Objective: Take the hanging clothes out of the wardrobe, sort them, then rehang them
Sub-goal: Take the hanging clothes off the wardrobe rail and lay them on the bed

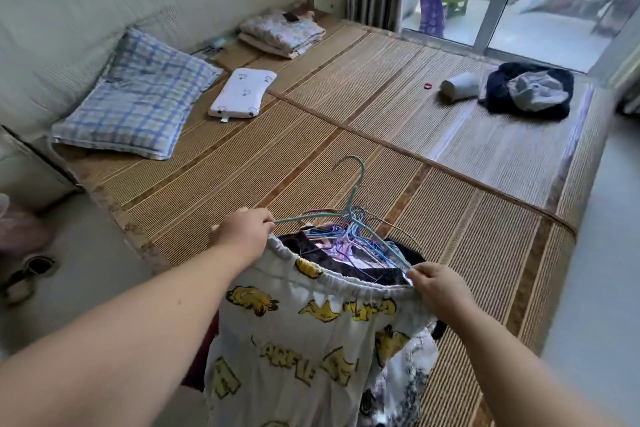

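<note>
White printed garment [311, 350] with elastic waistband, held stretched over the near edge of a bamboo mat [381, 107]. The left hand [242, 232] pinches one waistband end together with an arm of the teal hanger [353, 196]; the right hand [440, 282] pinches the other end, apparently with the hanger's opposite arm. Beyond the waistband lie tangled wire hangers [346, 239] on dark clothes [367, 269]. A plaid pillow [138, 100] lies far left.
</note>
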Motion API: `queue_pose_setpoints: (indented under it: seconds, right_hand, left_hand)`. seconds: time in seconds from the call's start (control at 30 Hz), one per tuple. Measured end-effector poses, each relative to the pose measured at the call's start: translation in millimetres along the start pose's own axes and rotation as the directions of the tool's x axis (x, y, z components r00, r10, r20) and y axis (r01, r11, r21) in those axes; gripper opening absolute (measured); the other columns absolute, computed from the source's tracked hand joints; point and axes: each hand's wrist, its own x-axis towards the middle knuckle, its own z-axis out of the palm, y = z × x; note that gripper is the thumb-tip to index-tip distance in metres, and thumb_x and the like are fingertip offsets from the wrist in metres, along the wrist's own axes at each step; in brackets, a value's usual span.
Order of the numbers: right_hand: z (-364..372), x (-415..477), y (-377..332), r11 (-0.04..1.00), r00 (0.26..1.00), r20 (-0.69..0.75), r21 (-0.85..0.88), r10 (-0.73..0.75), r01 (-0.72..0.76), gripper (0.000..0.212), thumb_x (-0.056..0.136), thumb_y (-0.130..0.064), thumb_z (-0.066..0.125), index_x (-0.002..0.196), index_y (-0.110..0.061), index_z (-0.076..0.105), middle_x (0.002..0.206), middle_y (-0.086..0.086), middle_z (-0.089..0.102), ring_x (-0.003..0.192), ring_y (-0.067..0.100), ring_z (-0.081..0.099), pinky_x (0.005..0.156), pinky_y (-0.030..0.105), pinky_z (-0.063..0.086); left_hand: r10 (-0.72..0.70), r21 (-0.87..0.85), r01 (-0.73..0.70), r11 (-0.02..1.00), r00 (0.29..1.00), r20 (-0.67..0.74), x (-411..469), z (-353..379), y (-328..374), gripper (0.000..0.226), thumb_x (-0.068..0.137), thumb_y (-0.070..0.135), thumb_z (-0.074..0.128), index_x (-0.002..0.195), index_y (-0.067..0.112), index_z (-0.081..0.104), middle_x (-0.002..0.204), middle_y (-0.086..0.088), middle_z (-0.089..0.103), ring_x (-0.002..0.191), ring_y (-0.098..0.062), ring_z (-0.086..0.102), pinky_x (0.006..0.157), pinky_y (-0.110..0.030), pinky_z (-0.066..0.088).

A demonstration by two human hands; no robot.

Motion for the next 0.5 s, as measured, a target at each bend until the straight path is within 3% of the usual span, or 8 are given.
queue_pose_setpoints:
  seconds: [0.17, 0.3, 0.4, 0.5]
  right_hand:
    - [7.3, 67.4, 15.4, 0.992, 0.999, 0.033, -0.125, 0.006, -0.002, 0.026, 0.097, -0.032, 0.049, 0.099, -0.014, 0.067, 0.080, -0.002, 0.064, 0.063, 0.011, 0.052, 0.054, 0.023, 0.039]
    - [23.4, 105.2, 24.2, 0.986, 0.999, 0.036, -0.167, 0.017, -0.010, 0.025, 0.096, -0.031, 0.050, 0.105, -0.015, 0.067, 0.098, 0.004, 0.068, 0.084, 0.020, 0.061, 0.079, 0.037, 0.051]
    - [36.8, 122.9, 31.0, 0.991, 0.998, 0.042, -0.129, 0.036, -0.030, 0.038, 0.094, -0.035, 0.052, 0.128, -0.019, 0.054, 0.126, 0.008, 0.060, 0.101, 0.022, 0.060, 0.091, 0.036, 0.049]
    - [51.2, 127.2, 32.5, 0.960, 0.995, 0.097, -0.280, 0.039, -0.010, 0.062, 0.090, -0.047, 0.052, 0.144, -0.024, 0.032, 0.147, 0.006, 0.040, 0.128, 0.024, 0.045, 0.105, 0.041, 0.038]
  left_hand:
    - [-0.044, 0.036, 0.042, 0.998, 0.998, 0.038, 49.7, 41.8, 10.8, 0.020, 0.097, 0.035, 0.040, 0.086, 0.034, 0.056, 0.095, -0.001, 0.053, 0.083, -0.025, 0.053, 0.083, -0.040, 0.046]
    - [-0.085, 0.046, 0.085, 0.995, 0.996, 0.005, 74.2, 66.0, 9.0, 0.017, 0.096, 0.036, 0.044, 0.098, 0.040, 0.060, 0.102, 0.001, 0.055, 0.085, -0.024, 0.054, 0.082, -0.041, 0.047]
    - [-0.073, 0.063, 0.072, 0.995, 0.997, 0.009, 80.5, 79.9, 6.8, 0.036, 0.093, 0.035, 0.052, 0.129, 0.040, 0.050, 0.128, 0.000, 0.049, 0.108, -0.025, 0.051, 0.092, -0.041, 0.043]
    - [-0.074, 0.066, 0.067, 0.996, 0.992, 0.104, 68.3, 90.6, 4.0, 0.056, 0.091, 0.039, 0.055, 0.142, 0.040, 0.032, 0.152, 0.002, 0.028, 0.134, -0.024, 0.036, 0.108, -0.047, 0.027]
